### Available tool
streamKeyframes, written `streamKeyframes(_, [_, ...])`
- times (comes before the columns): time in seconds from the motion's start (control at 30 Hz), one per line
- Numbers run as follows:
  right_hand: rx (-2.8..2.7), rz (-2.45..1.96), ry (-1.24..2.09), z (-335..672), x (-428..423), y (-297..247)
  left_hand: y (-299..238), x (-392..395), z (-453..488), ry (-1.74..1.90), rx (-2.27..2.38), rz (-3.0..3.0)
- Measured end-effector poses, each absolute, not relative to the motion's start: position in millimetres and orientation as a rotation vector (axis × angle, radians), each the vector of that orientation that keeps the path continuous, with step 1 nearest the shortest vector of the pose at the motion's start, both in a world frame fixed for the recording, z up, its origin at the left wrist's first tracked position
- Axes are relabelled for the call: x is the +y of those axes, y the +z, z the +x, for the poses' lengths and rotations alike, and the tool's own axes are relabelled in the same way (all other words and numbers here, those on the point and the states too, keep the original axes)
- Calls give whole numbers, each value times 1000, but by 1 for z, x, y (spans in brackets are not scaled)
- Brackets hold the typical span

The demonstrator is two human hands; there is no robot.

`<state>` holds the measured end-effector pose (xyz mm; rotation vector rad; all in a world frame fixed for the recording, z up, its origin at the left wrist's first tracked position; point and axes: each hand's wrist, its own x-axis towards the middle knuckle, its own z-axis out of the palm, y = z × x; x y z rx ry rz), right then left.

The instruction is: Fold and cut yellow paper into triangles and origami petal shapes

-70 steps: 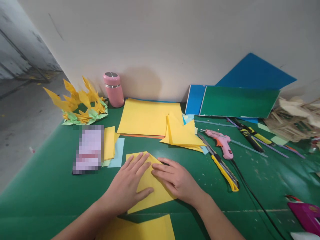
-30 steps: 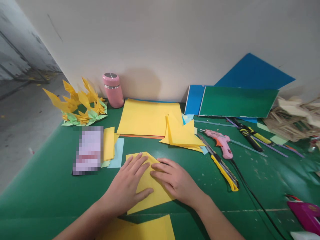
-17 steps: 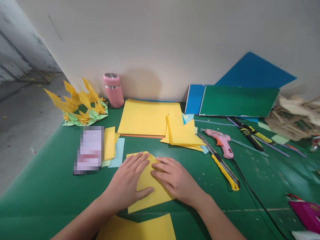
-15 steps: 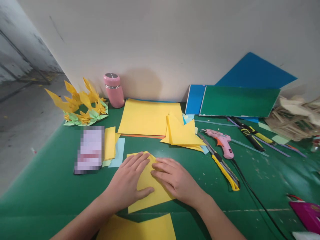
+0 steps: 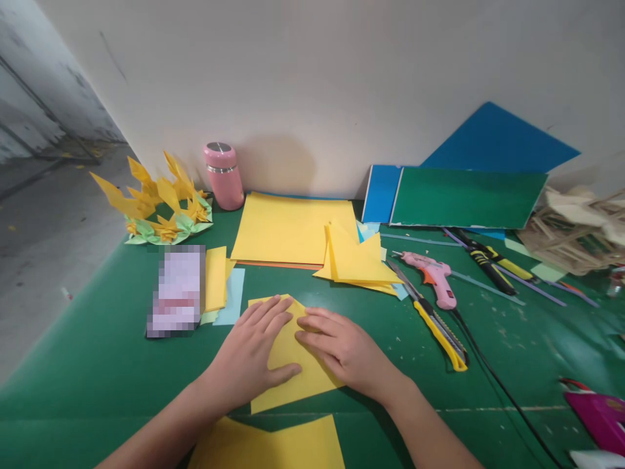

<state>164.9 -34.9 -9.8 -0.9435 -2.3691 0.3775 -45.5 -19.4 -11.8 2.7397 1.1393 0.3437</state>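
A sheet of yellow paper lies under both hands on the green tabletop, its top corner coming to a point. Flat across its left side rests my left hand, fingers stretched out and thumb spread toward the middle. My right hand lies on the right edge of the same sheet, fingers extended and pointing left. Parts of the sheet's edges are covered by the hands. Close to the front edge of the view is another yellow paper piece, partly cut off.
Behind lie yellow sheets and folded yellow pieces. A box cutter, a pink glue gun with its cord and pliers are on the right. Left stand a paper crown, a pink flask and a blurred-out phone-like object.
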Motion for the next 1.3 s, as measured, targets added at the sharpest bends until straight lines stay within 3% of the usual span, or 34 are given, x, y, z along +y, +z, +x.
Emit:
streamKeyframes(0.67, [-2371, -941, 421, 167, -34, -12, -16, -21, -46, 560, 1123, 2686])
streamKeyframes(1.3, [-2410, -893, 389, 167, -33, -12, -15, -20, -45, 353, 1131, 2750])
